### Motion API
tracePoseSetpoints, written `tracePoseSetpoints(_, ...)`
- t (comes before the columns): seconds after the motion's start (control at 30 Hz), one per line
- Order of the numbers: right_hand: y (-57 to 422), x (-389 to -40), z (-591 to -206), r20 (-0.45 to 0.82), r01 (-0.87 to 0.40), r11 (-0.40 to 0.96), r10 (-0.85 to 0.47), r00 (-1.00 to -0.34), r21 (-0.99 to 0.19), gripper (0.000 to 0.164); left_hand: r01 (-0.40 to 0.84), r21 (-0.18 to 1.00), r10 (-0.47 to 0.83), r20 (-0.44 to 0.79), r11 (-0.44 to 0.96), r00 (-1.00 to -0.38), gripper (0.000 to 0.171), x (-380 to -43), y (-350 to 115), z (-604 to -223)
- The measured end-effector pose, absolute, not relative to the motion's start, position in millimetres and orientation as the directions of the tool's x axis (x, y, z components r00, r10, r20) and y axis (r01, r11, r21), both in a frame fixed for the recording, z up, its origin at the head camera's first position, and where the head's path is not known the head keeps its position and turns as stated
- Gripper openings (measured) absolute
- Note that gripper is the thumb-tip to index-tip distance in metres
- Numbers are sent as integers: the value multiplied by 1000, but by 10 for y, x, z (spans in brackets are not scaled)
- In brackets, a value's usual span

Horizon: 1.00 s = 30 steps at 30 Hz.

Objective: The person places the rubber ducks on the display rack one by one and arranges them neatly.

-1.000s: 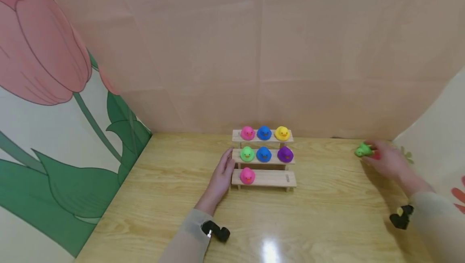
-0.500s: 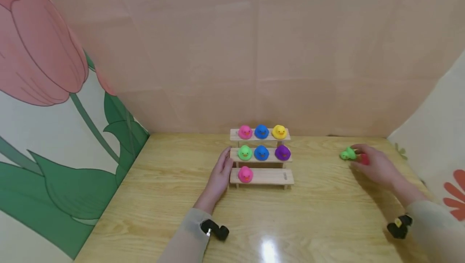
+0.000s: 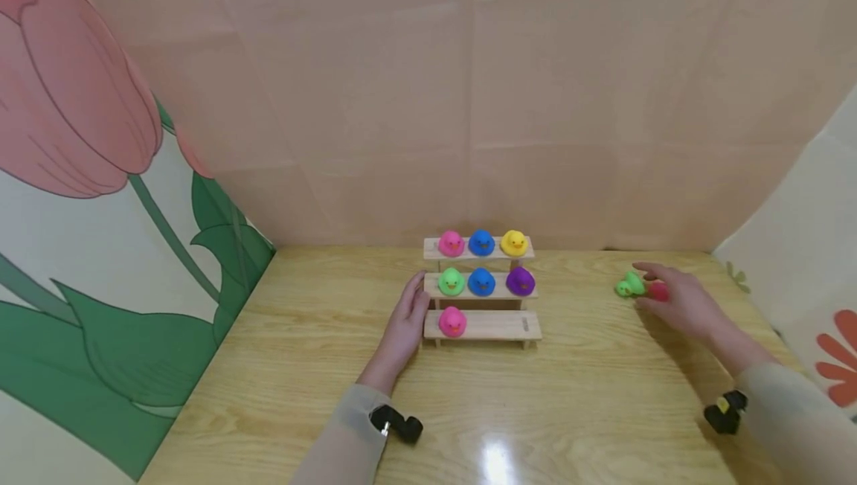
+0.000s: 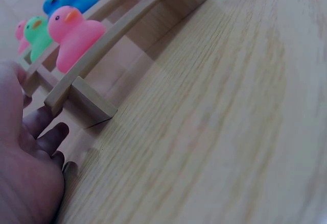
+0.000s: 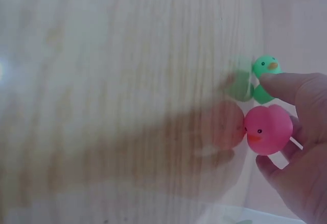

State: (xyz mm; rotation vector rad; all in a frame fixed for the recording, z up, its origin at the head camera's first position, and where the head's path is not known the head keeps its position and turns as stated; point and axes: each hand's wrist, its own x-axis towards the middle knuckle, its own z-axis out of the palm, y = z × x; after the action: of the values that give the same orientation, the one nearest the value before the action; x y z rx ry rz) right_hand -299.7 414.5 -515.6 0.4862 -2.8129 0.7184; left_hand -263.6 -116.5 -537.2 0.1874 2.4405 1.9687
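In the head view my left hand (image 3: 404,315) lies along the left ends of the small wooden display stand (image 3: 495,327), its fingers fairly straight. The left wrist view shows fingertips against the front step's end. A pink rubber duck (image 3: 453,321) sits at that step's left end. On the right, my right hand (image 3: 679,303) has thumb and fingers curved about two rubber ducks at table level. A green duck (image 5: 267,67) is at the fingertips, partly covered by one digit. Nearer the palm is a second pink duck (image 5: 268,129), beside the green one.
The middle step carries green (image 3: 451,282), blue (image 3: 481,282) and purple (image 3: 521,282) ducks. Pink (image 3: 451,243), blue (image 3: 481,242) and yellow (image 3: 514,242) ducks line the back step. A pinkish sheet (image 3: 375,98) hangs behind the wooden table (image 3: 301,336).
My right hand has moved left across the table, and the green and pink ducks have moved left with it. My left hand stays at the stand. The view has shifted slightly.
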Motion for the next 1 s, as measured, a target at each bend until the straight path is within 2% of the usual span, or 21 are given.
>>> tracePoseSetpoints(0.33, 4151, -3098, -5177, 299, -400, 822, -294, -908, -407, 65, 93, 973, 94, 74, 213, -993, 54, -2641, -1163, -5377)
tracePoseSetpoints(0.57, 4135, -3139, -5200, 236, -346, 836, -266, -935, -426, 61, 93, 974, 98, 74, 207, -992, 56, -2634, -1169, -5362)
tracePoseSetpoints(1.0, 4053, -3166, -5235, 238, -323, 848, -240, -941, -420, 56, 85, 974, 94, 66, 212, -993, 54, -2639, -1177, -5377)
